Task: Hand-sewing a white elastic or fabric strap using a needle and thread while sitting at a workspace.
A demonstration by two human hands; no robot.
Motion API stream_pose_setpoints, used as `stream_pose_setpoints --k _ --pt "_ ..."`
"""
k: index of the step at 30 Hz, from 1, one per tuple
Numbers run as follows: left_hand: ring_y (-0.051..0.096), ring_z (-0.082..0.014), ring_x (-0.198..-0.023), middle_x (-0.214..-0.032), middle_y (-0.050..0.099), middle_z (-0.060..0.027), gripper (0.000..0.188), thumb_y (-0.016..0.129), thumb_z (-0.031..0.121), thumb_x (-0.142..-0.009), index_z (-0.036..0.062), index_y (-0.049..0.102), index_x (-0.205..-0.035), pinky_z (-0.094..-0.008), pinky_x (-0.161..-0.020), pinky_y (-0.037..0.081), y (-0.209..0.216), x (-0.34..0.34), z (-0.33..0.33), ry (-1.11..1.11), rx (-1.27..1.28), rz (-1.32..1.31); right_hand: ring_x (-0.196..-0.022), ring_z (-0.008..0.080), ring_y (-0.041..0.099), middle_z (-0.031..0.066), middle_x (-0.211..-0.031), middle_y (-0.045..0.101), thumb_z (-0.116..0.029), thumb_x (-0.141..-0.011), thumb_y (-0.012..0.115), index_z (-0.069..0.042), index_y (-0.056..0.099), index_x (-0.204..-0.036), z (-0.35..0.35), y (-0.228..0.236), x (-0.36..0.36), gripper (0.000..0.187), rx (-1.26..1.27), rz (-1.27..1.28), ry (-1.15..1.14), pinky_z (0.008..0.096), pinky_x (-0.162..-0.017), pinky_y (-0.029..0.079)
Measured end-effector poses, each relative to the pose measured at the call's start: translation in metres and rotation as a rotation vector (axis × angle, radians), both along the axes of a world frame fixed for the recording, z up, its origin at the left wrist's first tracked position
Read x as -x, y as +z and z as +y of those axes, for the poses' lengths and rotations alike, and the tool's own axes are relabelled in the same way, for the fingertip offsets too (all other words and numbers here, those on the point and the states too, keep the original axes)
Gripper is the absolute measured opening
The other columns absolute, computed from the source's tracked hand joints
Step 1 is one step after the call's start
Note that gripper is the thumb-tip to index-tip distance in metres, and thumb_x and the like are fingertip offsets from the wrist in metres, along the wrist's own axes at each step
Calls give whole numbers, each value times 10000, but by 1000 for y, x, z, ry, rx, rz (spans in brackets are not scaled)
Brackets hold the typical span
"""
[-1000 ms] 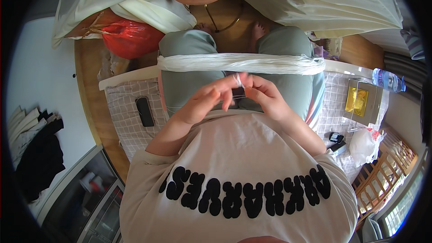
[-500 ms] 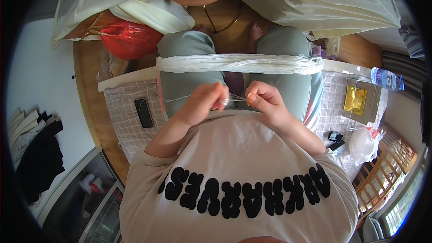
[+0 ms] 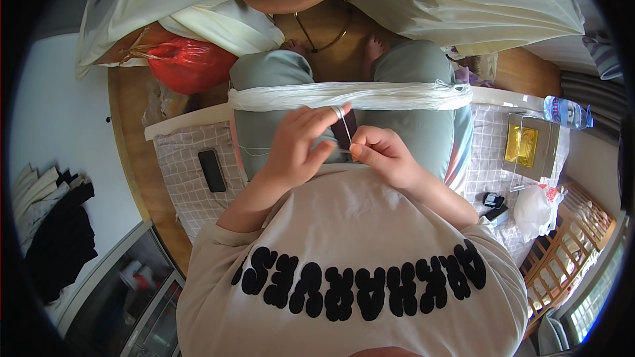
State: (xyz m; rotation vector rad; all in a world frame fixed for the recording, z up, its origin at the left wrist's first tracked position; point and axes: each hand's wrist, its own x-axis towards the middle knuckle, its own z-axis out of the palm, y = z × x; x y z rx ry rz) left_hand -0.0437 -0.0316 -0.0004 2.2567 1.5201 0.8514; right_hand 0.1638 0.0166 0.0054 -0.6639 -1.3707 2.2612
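Hands [image 3: 296,142]: two, at center. White skein [image 3: 350,97]: one, toward 12 o'clock. Bare feet [image 3: 376,47]: two, at 12 o'clock. Red bag [image 3: 192,67]: one, at 10 o'clock. Black phone [image 3: 211,170]: one, at 9 o'clock. Clear bottle [image 3: 567,112]: one, near 3 o'clock. White bag [image 3: 536,211]: one, between 3 and 4 o'clock.

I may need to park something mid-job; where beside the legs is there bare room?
Left: the cloth between its outer edge and the phone. Right: a narrower strip between right leg and box. Crowded: farther right, with box, bottle and bag; also over the legs, with skein and thread.
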Motion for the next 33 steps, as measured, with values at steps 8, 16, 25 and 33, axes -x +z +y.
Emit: stream_pose_setpoints --k 8,16,25,33 --pt "482 -97 -645 -769 601 -29 475 403 419 -1023 14 638 -1104 -263 -674 385 7 -1 -10 -169 708 -942 -647 34 349 -38 -799 482 -248 -1018 511 -76 525 -882 -7 0 3 219 241 136 -38 211 -574 293" --pt "420 -120 -661 -881 604 -27 500 318 454 -1038 39 597 -1045 -261 -648 348 9 -6 -17 28 800 -1669 -654 44 370 -32 -795 487 -236 -1018 506 -69 516 -878 -9 -3 3 218 211 60 -112 211 -585 307" --pt "520 -127 -651 -821 666 -57 536 434 537 -971 44 627 -888 -302 -659 388 26 -9 -9 59 258 -644 -711 75 451 4 -820 554 -152 -990 557 -22 543 -868 -7 8 -1 179 -124 13 24 240 -650 391" --pt "546 -218 -686 -905 666 -80 463 600 454 -887 46 656 -1099 -324 -679 418 33 11 -6 -140 201 -383 -708 59 410 -32 -800 489 -204 -1018 509 -47 522 -887 -11 7 -1 205 -22 103 -60 206 -659 350"
